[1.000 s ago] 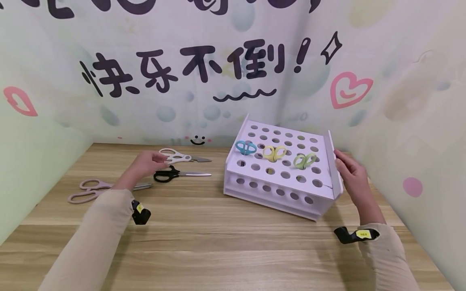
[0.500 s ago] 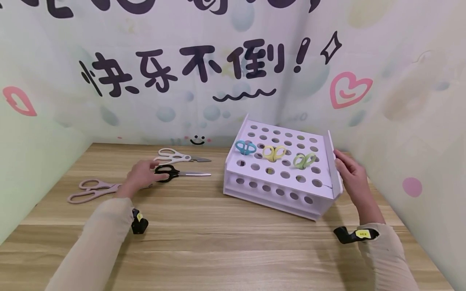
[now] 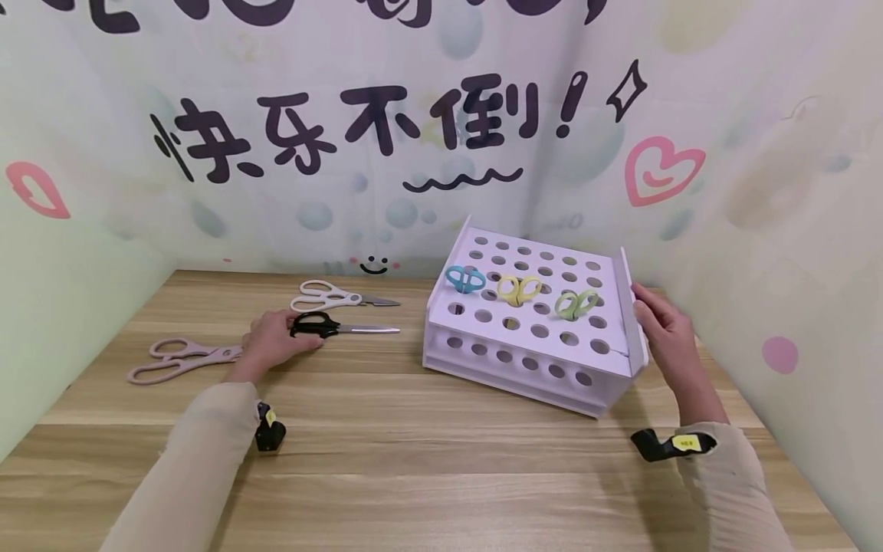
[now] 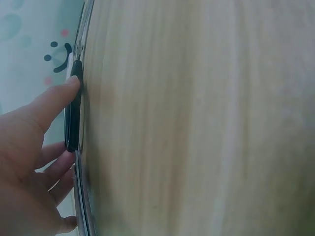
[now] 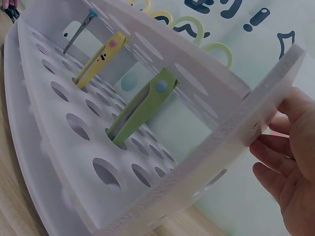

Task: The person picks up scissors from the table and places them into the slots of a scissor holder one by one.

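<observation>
On the table at left lie black-handled scissors, blades pointing right. My left hand is at their handle, thumb along the near side and fingers at the far left side; the left wrist view shows the thumb on the black handle. My right hand grips the right side panel of a white rack with rows of round holes. Blue-handled scissors, yellow scissors and green scissors stand in its holes, handles up. In the right wrist view, the yellow blades and green blades reach the lower shelf.
White-handled scissors lie just behind the black pair. Pink-handled scissors are at far left, their blades hidden behind my left hand. A printed cloth wall closes the back of the wooden table.
My left hand has come from the white scissors' handle toward the front, down to the black scissors' handle. The right hand and the rack stay where they were.
</observation>
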Available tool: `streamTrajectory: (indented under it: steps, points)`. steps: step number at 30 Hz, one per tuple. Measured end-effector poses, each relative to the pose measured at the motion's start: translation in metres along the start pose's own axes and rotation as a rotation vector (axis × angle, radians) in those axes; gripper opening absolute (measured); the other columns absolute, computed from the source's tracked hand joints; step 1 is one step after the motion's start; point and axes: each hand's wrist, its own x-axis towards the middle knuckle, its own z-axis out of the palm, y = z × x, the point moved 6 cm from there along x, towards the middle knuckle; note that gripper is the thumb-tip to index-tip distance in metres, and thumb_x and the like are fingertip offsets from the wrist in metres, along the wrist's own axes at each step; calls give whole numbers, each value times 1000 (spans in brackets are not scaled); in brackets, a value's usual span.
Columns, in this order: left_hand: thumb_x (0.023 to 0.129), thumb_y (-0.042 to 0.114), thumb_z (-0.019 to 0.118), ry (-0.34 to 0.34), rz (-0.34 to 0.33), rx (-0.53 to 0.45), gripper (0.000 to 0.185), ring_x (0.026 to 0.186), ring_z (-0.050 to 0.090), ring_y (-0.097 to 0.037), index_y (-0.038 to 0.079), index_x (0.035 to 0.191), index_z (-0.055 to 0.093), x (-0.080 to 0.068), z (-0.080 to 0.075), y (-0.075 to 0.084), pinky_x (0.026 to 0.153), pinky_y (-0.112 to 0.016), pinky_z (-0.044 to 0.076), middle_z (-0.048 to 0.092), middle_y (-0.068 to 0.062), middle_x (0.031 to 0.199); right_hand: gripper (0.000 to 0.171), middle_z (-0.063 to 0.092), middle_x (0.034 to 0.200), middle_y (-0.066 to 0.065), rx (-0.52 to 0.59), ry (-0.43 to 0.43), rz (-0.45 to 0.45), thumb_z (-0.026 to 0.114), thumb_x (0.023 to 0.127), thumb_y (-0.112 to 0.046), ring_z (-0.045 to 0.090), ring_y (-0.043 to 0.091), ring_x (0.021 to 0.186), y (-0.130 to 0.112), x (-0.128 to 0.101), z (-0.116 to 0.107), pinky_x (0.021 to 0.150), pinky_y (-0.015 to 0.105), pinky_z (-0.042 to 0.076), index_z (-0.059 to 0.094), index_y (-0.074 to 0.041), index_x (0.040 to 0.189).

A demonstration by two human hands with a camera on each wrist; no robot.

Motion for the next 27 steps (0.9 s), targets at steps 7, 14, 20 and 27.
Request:
streamTrajectory:
  steps: [7,14,20,27]
  points:
    - [75,43,72,-23,-26,7,76,100,37,-45,-8,125,47,2,3,-5,75,-56,30,44,-31,117,46,50,127,-4,-2,3,-1,50,95,-21,46,-1,102,-1,1,0,77,7,41,41,-5,137]
    - [73,45,73,-30,-53,18,81,102,35,-45,-7,127,45,3,4,-8,80,-58,25,42,-30,117,46,44,137,9,-23,-4,4,49,96,-24,45,-1,104,-2,-1,1,78,7,41,40,-7,138]
    - [73,40,74,7,-41,-6,79,103,36,-45,-9,126,42,2,2,-8,83,-59,23,46,-28,116,47,43,137,9,2,-5,10,48,96,-22,46,-1,104,-1,1,1,79,7,41,39,-4,138]
    - [74,36,74,42,-38,2,80,107,38,-48,-11,129,39,0,1,-5,88,-61,21,50,-30,118,45,48,132,2,34,1,-18,49,96,-20,47,0,103,-1,0,1,77,7,41,40,-3,137]
